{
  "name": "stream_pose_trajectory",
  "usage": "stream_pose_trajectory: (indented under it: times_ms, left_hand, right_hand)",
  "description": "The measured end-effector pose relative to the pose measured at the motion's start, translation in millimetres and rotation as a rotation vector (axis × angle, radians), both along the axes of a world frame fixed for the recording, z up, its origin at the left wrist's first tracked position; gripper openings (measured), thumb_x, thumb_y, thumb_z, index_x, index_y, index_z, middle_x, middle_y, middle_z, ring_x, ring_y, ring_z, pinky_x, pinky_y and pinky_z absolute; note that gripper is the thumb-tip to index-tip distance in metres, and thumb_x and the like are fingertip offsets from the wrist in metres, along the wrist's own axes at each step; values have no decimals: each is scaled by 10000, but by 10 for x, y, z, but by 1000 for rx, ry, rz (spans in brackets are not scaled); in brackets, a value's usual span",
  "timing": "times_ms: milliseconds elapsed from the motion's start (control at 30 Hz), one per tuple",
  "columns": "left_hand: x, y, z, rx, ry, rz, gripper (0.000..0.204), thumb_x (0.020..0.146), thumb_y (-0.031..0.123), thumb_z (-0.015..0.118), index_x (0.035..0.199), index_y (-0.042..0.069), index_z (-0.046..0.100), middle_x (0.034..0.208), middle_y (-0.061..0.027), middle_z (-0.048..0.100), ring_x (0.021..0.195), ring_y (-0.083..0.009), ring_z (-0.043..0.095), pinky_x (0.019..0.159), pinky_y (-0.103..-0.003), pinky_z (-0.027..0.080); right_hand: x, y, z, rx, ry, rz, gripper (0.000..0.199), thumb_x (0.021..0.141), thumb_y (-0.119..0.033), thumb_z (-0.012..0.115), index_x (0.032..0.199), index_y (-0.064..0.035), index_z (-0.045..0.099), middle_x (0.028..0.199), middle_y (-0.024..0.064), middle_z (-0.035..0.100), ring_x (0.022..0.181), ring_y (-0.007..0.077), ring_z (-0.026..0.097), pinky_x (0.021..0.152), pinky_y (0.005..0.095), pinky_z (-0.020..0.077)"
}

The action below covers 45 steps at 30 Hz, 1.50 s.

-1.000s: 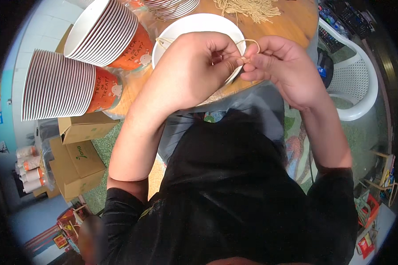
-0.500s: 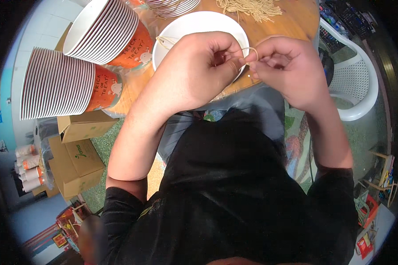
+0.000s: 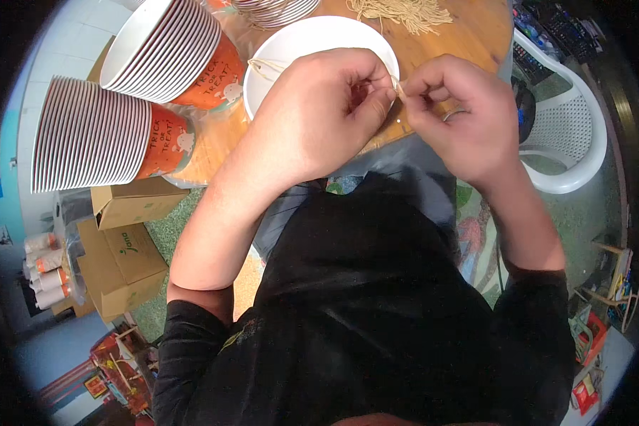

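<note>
A white-lined paper bucket (image 3: 312, 41) stands on the table in front of me, its mouth facing up at me. A loop of tan cord (image 3: 263, 64) shows at its left side. My left hand (image 3: 326, 113) is over the bucket's near side, thumb and forefinger pinched on the cord at the right rim. Just beyond the rim, my right hand (image 3: 468, 117) pinches the same tan cord between thumb and forefinger. A short piece of cord (image 3: 399, 89) shows between the two hands. My left hand and wrist hide much of the bucket.
Two tall stacks of nested orange-and-white paper buckets (image 3: 92, 135) lean at the left. Another white stack (image 3: 280, 13) and a bundle of tan cords (image 3: 405, 13) lie at the far side of the wooden table (image 3: 468, 35). Cardboard boxes (image 3: 124, 263) are at left, a white plastic chair (image 3: 568, 135) at right.
The round cord loop between my fingers has closed into a short, straighter piece. My right hand has turned slightly, and its fingertips have shifted a little.
</note>
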<state>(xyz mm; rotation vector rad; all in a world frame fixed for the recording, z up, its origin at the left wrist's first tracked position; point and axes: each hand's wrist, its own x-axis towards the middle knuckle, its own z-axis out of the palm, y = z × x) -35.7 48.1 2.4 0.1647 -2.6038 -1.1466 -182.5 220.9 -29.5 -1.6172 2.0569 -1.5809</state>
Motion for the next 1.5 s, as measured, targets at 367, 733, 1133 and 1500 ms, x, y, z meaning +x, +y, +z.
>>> stream_pose_trajectory:
  times_ms: [367, 733, 1133, 1500]
  left_hand:
    - [43, 90, 4, -280, 95, 15, 102, 1078, 99, 737, 1082, -2, 722, 870, -61, 709, 745, -93, 671, 673, -292, 558]
    - [-102, -88, -91, -157, 306, 38, 267, 1126, 71, 669, 1372, -20, 719, 1110, -69, 750, 1083, -156, 702, 905, -308, 583]
    - [-162, -209, -21, 432, -100, -30, 147, 1100, 73, 719, 1199, -22, 773, 1065, -15, 773, 982, -70, 694, 863, -256, 571]
    - [-190, -263, 30, 539, -177, -116, 94, 1071, 88, 746, 1119, 12, 775, 970, 2, 740, 891, -77, 665, 841, -244, 544]
  right_hand:
    - [61, -182, -364, -432, 425, -193, 184, 808, -16, 866, 953, -60, 762, 881, 93, 766, 779, 308, 757, 705, 402, 607]
    - [-44, -253, -551, -577, 582, -193, 242, 778, 30, 919, 965, -40, 783, 1053, 115, 827, 862, 293, 804, 747, 382, 647]
    - [-37, -314, -551, -583, 573, -178, 251, 781, 66, 912, 968, -42, 784, 1068, 121, 832, 911, 294, 824, 770, 356, 658]
    - [0, -243, -534, -629, 521, -168, 240, 782, 89, 882, 927, -46, 745, 1063, 121, 834, 942, 302, 816, 796, 376, 663]
